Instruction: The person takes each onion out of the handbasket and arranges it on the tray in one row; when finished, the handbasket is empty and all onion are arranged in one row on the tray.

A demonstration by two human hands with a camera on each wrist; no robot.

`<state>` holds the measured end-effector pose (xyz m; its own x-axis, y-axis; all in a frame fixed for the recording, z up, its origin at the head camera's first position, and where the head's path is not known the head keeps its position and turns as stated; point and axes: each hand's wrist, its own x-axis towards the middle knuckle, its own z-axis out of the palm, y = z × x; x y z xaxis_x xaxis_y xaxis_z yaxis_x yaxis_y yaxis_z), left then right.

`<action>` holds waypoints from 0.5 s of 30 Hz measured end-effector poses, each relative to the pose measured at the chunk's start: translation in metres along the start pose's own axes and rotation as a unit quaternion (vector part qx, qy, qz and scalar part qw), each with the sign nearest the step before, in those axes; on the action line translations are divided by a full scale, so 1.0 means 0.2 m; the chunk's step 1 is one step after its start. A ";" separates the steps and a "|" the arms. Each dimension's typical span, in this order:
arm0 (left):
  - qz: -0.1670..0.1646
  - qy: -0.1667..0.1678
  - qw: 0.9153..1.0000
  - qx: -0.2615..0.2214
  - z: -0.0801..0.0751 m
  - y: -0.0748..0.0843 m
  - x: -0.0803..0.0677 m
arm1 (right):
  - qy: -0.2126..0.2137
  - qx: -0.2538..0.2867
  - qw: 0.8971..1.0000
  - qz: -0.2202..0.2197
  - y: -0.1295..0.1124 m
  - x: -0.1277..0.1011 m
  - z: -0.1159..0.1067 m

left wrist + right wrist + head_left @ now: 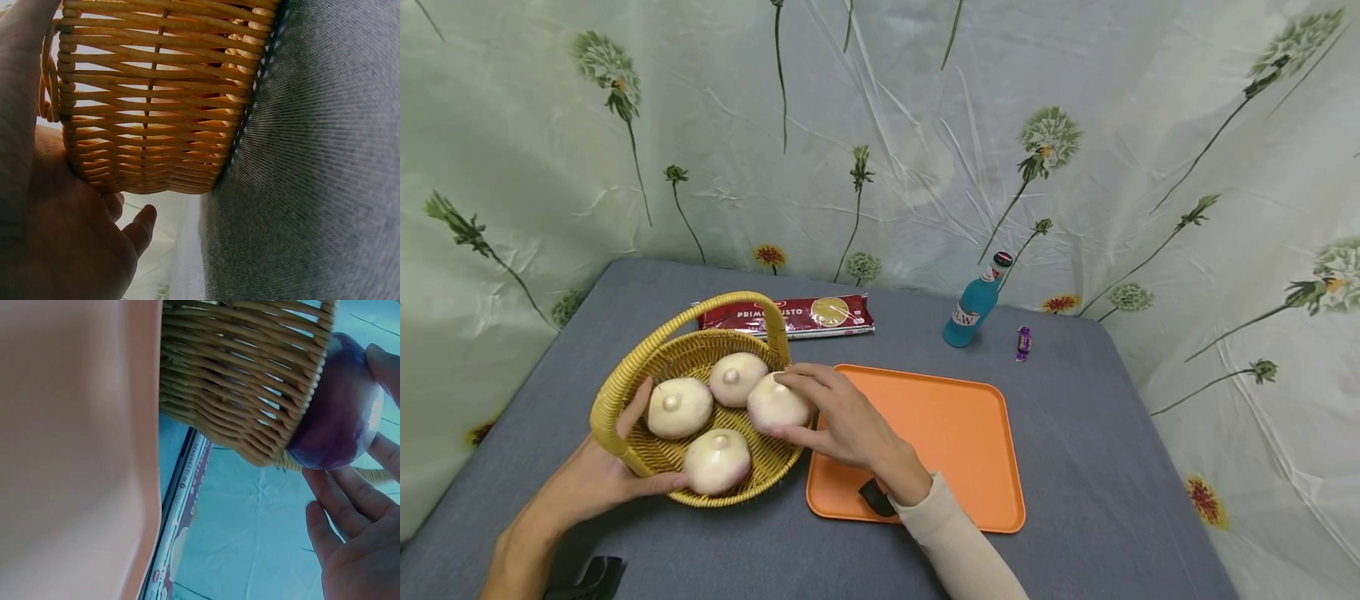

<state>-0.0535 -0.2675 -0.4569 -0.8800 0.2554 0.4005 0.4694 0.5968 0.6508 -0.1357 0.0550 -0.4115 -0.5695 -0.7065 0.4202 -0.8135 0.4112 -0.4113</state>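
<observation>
A yellow wicker basket (763,467) with an arched handle stands on the left of the table, several white turnips with purple-tinged skin inside. My left hand (591,475) holds it at the near left rim, thumb over the front edge beside the nearest turnip (717,462). In the left wrist view that hand (75,231) lies along the basket's woven side (156,100). Between thumb and fingers, my right hand (850,421) grips another turnip (777,403) at the basket's right rim. The right wrist view shows this turnip's purple underside (340,406) up at the rim, fingertips against it.
An orange tray (940,433) lies right of the basket, under my right forearm. Behind the basket is a red spaghetti packet (842,315). A blue bottle (973,308) stands at the back right, a purple-wrapped candy (1023,343) beside it. A floral curtain (910,167) hangs behind the table.
</observation>
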 end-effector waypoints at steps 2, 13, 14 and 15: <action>0.006 0.002 1.000 0.002 0.00 0.00 0.00 | 0.004 0.005 1.000 0.007 0.00 -0.01 -0.01; 0.031 0.009 0.999 0.005 0.01 -0.03 0.00 | 0.011 0.016 0.999 0.027 0.01 -0.06 -0.06; 0.032 0.010 0.999 0.006 0.01 -0.03 0.00 | 0.012 0.014 0.999 0.027 0.01 -0.06 -0.07; 0.033 0.012 0.999 0.008 0.01 -0.03 0.00 | 0.013 0.015 0.999 0.026 0.01 -0.07 -0.07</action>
<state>-0.0571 -0.2702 -0.4618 -0.8450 0.2767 0.4575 0.5251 0.5913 0.6121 -0.1319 0.0737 -0.4075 -0.6149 -0.6688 0.4179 -0.7785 0.4299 -0.4574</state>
